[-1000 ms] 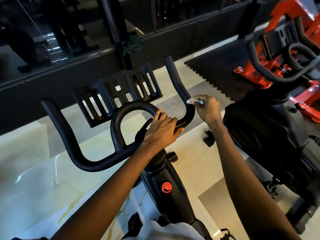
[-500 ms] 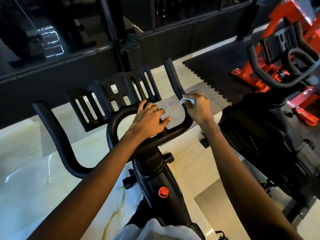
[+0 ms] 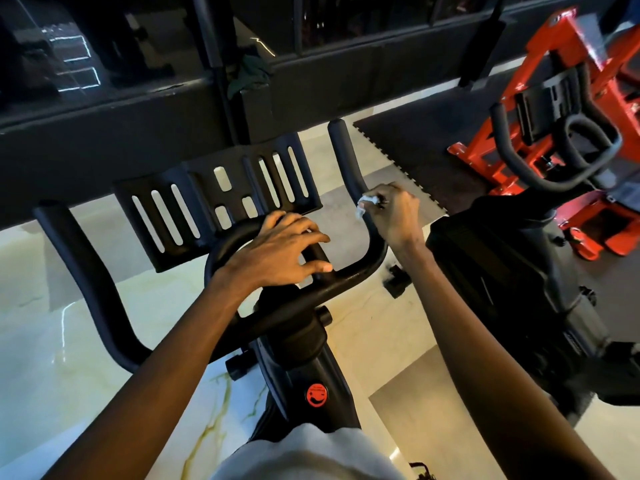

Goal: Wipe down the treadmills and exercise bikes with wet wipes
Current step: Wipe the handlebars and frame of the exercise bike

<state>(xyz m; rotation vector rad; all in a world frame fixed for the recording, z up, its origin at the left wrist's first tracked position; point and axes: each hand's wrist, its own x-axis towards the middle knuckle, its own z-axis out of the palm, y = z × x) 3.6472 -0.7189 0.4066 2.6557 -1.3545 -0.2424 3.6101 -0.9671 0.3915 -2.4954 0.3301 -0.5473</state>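
The room was dim, the black exercise bike point(image 3: 304, 362) nearly lost in shadow. Pale light glared off the glossy marble floor point(image 3: 52, 358), and bright streaks reflected in the dark glass panel point(image 3: 74, 60). The red machine point(image 3: 554, 64) at upper right was blurred; wide-angle distortion bent the edges.
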